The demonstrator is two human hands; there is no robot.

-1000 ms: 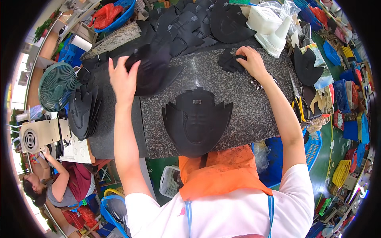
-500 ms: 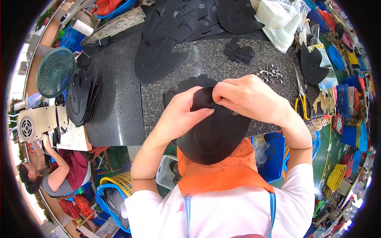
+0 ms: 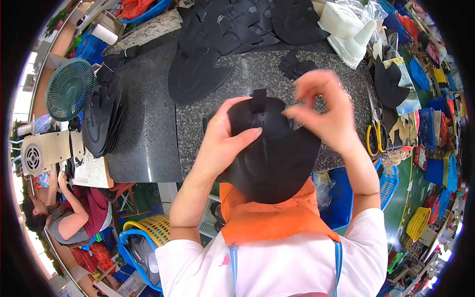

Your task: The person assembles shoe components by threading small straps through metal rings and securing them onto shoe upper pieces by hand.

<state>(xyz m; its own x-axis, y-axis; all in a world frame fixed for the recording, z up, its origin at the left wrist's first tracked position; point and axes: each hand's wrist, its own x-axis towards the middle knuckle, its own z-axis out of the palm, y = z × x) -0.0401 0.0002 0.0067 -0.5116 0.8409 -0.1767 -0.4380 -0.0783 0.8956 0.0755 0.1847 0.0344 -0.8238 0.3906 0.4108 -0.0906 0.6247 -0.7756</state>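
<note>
My left hand point(image 3: 225, 141) is closed on a black curved piece point(image 3: 274, 158) that looks like a shoe upper, its thumb on top and fingers underneath. A short black strap point(image 3: 259, 100) stands up from the piece's far edge, beside the left fingers. My right hand point(image 3: 324, 111), smeared a little by motion, is lifted to the right of the piece. Its thumb and bent fingers are apart, and I see nothing between them. Just beyond it lies a heap of small black tabs point(image 3: 296, 67) on the speckled stone table point(image 3: 198, 116).
More black pieces point(image 3: 237, 24) are heaped at the table's far side, and a stack point(image 3: 101, 123) stands at its left. Yellow-handled scissors point(image 3: 377, 136) and a white bottle point(image 3: 358, 42) are on the right. A co-worker point(image 3: 74, 213) sits at far left, near a green fan point(image 3: 70, 89).
My right hand has come off the black piece and moved up and right, its fingers parting. The strap now shows upright at the edge. My left hand keeps its hold.
</note>
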